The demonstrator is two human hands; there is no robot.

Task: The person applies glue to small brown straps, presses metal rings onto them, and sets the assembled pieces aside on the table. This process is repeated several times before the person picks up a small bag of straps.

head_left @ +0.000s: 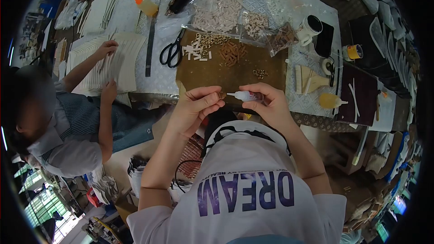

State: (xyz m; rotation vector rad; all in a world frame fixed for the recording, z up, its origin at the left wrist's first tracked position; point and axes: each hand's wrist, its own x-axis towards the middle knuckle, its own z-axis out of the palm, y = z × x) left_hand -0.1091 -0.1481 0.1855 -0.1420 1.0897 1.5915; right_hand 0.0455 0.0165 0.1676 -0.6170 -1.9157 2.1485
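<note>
My left hand (199, 106) pinches a small brown piece (222, 95) between thumb and fingertips; its exact kind is too small to make out. My right hand (270, 103) is closed around a small glue bottle (244, 96) with a white cap, its thin nozzle pointing left, right at the brown piece. Both hands are over the near edge of a brown work board (217, 74). On the board lie a pile of brown leather tabs (233, 53), gold metal rings (210, 40), white strips (197, 54) and a few gold hardware pieces (260, 73).
Black scissors (172, 54) and a metal ruler (151, 40) lie left of the board. Bags of small parts (219, 11) line its far side. A mug (309, 29), a phone (324, 40) and a yellow glue bottle (331, 100) stand right. A co-worker (77, 122) handles stacked sheets (106, 61) at left.
</note>
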